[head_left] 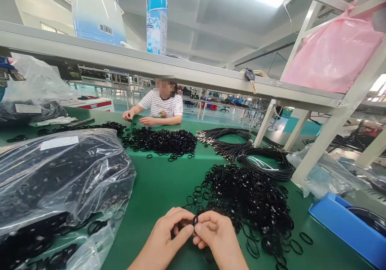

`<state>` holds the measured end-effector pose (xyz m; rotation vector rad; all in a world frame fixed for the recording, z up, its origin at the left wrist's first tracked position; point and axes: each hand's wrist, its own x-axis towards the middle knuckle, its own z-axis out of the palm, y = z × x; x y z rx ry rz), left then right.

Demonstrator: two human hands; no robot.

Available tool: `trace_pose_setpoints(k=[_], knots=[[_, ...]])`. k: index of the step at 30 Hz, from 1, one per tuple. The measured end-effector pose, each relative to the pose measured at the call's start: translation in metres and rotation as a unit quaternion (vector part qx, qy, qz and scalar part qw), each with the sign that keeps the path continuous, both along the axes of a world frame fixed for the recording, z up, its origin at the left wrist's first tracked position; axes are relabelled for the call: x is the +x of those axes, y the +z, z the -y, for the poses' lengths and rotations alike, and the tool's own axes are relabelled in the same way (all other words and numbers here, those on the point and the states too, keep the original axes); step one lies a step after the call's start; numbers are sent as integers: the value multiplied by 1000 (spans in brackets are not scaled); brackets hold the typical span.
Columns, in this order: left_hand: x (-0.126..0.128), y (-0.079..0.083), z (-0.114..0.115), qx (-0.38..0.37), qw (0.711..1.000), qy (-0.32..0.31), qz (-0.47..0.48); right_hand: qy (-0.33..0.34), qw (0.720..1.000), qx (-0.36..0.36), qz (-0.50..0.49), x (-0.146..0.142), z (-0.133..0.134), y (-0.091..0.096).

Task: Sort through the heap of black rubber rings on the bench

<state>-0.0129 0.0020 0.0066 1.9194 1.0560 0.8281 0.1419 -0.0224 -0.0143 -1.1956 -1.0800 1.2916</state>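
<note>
My left hand (169, 236) and my right hand (215, 234) meet low over the green table (163, 181), fingers pinched together on a small black rubber ring (195, 221) held between them. Just beyond my right hand lies a big heap of black rubber rings (250, 197), with loose rings scattered round its edge. A coil of black cables (256, 157) with metal ends lies behind the heap.
A large clear plastic bag of black parts (60, 181) fills the left side. A blue tray (346, 226) sits at the right. Across the table a person in a striped shirt (163, 107) works at another pile of rings (159, 139). A metal shelf (181, 71) spans overhead.
</note>
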Motion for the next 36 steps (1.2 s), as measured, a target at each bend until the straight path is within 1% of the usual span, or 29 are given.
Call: trace_pose_setpoints(k=[3,5,8,10,12,15,19,22,26,29,31,32,34,36], knots=[[3,-1,1,-12,999,27,-17,-19,999,22,28,-4,2,-1],[3,0,2,-32,999,36,-13,-48,995,54,70,-3,3,-2],[1,1,2,-72,997,21,20,-107,980,99,138,4,3,-1],[-1,-1,0,-91,994,9,51,-126,971,115,166,9,2,1],[-2,-5,-2,-107,991,1,85,-115,971,120,172,12,2,4],[-2,-12,-5,-126,985,-6,121,-93,974,130,159,6,3,6],[2,-14,-6,-125,986,19,112,-79,964,160,195,-8,4,4],[2,-14,-5,-119,987,36,104,-59,960,168,215,-11,3,1],[1,-16,-4,-116,986,30,118,-41,968,157,191,-9,-1,-5],[1,-16,-4,-140,981,22,132,-33,979,138,144,-8,-5,-10],[1,-15,-4,-136,978,40,152,-43,986,126,101,-7,-7,-12],[2,-15,-3,-118,979,57,158,-49,989,121,76,-6,-8,-12],[3,-13,-1,-59,984,92,143,-55,992,109,28,-5,-8,-11],[5,-11,2,-10,989,100,104,-56,994,96,-6,-4,-9,-9]])
